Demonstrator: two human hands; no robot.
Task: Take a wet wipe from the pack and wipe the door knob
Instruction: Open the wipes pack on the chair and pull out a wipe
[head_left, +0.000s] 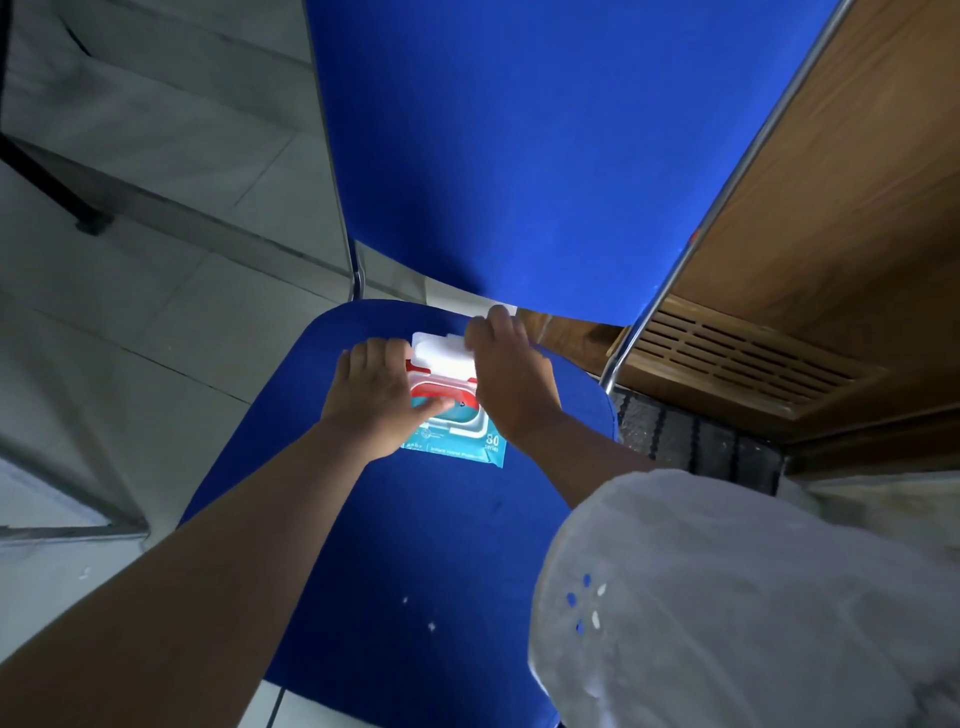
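Blue chair seat (415, 545) holds my wipes pack (457, 441), lid (441, 353) flipped up. Left hand (376, 400) presses pack, fingers mostly straight; right hand (511, 374) pinches lid. Grey tile floor (156, 291), wooden door (831, 234) right.

so it's a blue chair seat (415, 545) on a pale tiled floor (156, 312), and the teal wet wipe pack (457, 441) sits flat near the seat's back edge, lid flipped open.

wipes pack (457, 431) partly covered by both hands, small label print unreadable, door knob unseen
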